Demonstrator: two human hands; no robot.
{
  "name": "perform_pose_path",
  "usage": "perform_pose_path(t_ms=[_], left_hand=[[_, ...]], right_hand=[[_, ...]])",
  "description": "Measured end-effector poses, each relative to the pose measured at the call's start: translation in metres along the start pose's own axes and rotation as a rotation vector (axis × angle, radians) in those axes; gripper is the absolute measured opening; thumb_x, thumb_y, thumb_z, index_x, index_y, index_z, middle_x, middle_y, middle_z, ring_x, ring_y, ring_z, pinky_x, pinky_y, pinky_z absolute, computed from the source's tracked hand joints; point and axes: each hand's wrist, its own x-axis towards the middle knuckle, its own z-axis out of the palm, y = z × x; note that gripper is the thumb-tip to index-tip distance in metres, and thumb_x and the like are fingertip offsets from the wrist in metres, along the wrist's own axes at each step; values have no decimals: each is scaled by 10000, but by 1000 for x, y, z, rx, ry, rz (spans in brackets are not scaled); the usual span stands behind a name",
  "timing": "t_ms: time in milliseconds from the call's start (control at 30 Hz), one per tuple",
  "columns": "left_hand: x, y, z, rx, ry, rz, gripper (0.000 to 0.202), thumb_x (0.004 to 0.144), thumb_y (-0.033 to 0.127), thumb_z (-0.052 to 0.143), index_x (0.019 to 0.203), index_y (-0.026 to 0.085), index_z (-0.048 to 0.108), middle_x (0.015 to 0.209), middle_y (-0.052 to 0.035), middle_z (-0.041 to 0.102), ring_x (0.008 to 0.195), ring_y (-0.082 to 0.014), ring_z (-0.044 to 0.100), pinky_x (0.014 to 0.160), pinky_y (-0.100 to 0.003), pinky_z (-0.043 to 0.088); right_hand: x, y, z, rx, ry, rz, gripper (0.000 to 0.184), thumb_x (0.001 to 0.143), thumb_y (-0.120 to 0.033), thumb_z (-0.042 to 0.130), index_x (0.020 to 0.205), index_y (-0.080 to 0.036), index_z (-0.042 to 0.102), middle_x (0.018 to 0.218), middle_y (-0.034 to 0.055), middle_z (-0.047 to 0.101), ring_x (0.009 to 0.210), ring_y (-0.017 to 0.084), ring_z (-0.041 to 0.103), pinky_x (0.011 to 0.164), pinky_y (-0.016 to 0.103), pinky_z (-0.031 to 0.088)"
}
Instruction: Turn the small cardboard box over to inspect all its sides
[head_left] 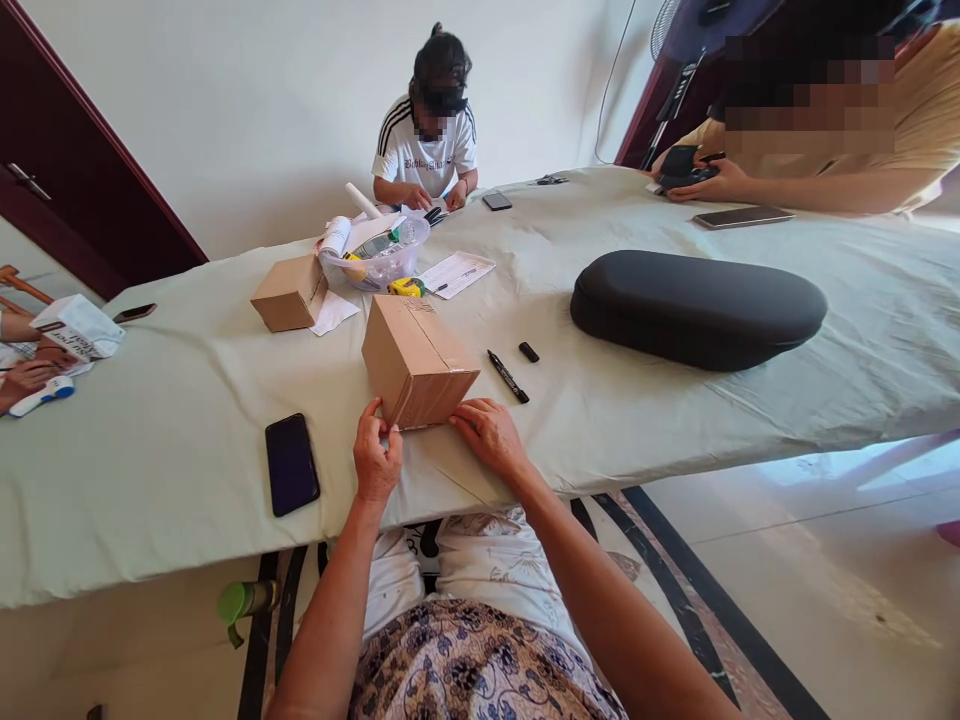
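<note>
A brown cardboard box (pixel 416 360) with taped edges stands on the cloth-covered table right in front of me. My left hand (pixel 376 452) grips its near left lower corner, with the fingers bent and the thumb at the edge. At the near right lower corner, my right hand (pixel 491 435) presses its fingers against the box and the cloth beside it. Just right of the box lies a black marker pen (pixel 508 377), uncapped, and its black cap (pixel 529 352) rests a little further off. A dark smartphone (pixel 292 464) lies to the left of my left hand.
Behind the box stand a second cardboard box (pixel 289 293), a filled plastic basket (pixel 382 265), a yellow tape measure (pixel 406 288) and a printed sheet (pixel 457 273). A long black case (pixel 697 308) lies to the right. Other people sit around the table (pixel 187 400).
</note>
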Motion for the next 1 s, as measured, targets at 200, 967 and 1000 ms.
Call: perform_pose_path(t_ms=[200,967,1000], left_hand=[[-2,-1,1,-105,-1,-54,164,874,216,534,1035,197,555,1305,-166,643,897,-188,699,752,-345,596],[-4,-2,1,-126,0,-39,98,971,294,491,920,215,519,1229,-162,668,1049,-224,689,862,-394,572],[-4,-2,2,-138,-1,-42,101,971,295,492,916,214,519,1221,-161,669,1036,-224,691,862,-397,573]], right_hand=[[-1,0,0,-1,11,7,254,987,-308,526,988,-235,770,1044,92,768,948,246,665,893,381,460],[0,2,2,-14,-22,17,143,926,-319,644,955,-235,755,1039,83,758,1005,269,657,893,392,462],[0,2,2,-22,-22,20,132,914,-318,660,953,-234,754,1034,84,757,1004,270,655,889,392,461]])
